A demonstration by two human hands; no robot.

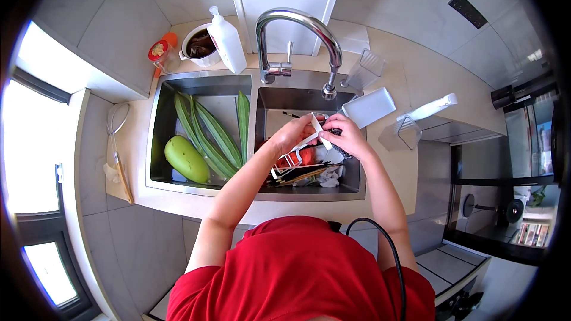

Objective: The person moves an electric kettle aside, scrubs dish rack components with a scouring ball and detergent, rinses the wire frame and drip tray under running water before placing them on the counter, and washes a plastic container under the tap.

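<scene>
My left hand (290,135) and my right hand (346,135) are close together over the right sink basin (285,97). Both are closed on a thin white strip-like piece (315,123), its exact kind unclear. Below them lie a white frame-like piece (284,165), a red item (307,156), several thin sticks (297,178) and a crumpled whitish item (331,176). Something dark and shiny is partly hidden behind my right hand. The faucet (329,90) hangs just beyond my hands.
In the left basin lie several long ridged gourds (219,133) and a fat light-green gourd (187,159). Behind stand a pump bottle (227,43), a white pot (201,53) and a red-lidded jar (159,53). To the right are a white tray (370,107) and clear containers (364,70); a whisk (119,157) lies left.
</scene>
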